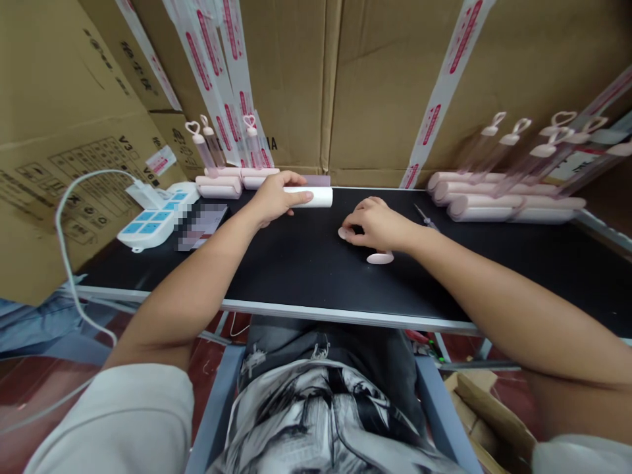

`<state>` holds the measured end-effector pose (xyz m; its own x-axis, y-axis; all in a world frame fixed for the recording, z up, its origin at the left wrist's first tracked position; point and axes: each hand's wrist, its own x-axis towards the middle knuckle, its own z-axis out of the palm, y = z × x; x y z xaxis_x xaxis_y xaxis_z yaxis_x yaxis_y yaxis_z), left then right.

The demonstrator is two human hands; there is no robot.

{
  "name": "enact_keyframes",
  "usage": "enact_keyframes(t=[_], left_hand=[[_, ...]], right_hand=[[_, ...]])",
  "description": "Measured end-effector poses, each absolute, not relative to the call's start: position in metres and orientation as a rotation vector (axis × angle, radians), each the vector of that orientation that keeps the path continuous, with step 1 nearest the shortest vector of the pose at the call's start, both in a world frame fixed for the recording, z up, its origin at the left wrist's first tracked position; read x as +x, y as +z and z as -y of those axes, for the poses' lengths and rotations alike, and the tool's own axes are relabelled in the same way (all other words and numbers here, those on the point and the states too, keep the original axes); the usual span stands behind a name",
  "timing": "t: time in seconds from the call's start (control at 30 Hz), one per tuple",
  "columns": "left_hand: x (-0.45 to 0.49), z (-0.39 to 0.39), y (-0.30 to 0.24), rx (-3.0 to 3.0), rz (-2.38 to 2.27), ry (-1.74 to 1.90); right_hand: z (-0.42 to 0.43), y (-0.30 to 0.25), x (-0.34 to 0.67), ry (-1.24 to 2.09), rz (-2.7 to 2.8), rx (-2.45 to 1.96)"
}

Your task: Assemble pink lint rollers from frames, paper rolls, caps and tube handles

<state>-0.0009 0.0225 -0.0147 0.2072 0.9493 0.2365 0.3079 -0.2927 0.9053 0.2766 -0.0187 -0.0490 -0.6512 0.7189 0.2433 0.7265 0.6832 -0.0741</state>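
A smooth white cylinder [320,197] lies sideways in the grip of my left hand [274,199], thumb along its front. Just behind it shows a translucent purplish piece [318,180]; whether it touches the cylinder I cannot tell. My right hand [379,225] is lowered to the black tabletop [296,270], its fingers closed on a small pale pink oval piece [342,233]. A second pink oval piece [380,259] rests just below that palm, with part of something under the hand hidden. Right of the hand lies a thin screwdriver-like tool [425,216].
Pink cylindrical units with clear tubes and heart-shaped loops stand at the back left [220,184] and back right [486,207]. A white power strip [160,214] with a plugged-in cable and a flat pixelated object [201,225] sit left. Cardboard walls [380,85] enclose the back.
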Motion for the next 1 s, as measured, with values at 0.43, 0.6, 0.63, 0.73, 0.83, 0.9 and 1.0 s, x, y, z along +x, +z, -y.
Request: enact_keyframes(t=[0.43,0.6,0.63,0.73,0.83,0.9,1.0], left_hand=[[0.017,-0.013,-0.027,1.776,-0.949,1.159],[0.023,-0.008,-0.028,1.751,-0.755,1.228],[0.022,-0.009,-0.026,1.742,-0.715,1.236],[0.016,-0.013,-0.022,1.741,-0.643,1.225],[0.012,-0.016,-0.022,1.740,-0.602,1.218],[0.011,-0.016,-0.022,1.734,-0.581,1.226],[0.012,-0.015,-0.022,1.731,-0.573,1.228]], right_hand=[[0.025,-0.041,0.280,0.312,2.102,-1.059],[0.028,-0.045,0.273,0.410,1.923,-0.952],[0.028,-0.045,0.273,0.464,1.874,-0.936],[0.029,-0.042,0.274,0.685,1.740,-0.907],[0.031,-0.039,0.275,0.855,1.652,-0.895],[0.031,-0.038,0.276,0.905,1.624,-0.884],[0.030,-0.039,0.277,0.923,1.615,-0.873]])
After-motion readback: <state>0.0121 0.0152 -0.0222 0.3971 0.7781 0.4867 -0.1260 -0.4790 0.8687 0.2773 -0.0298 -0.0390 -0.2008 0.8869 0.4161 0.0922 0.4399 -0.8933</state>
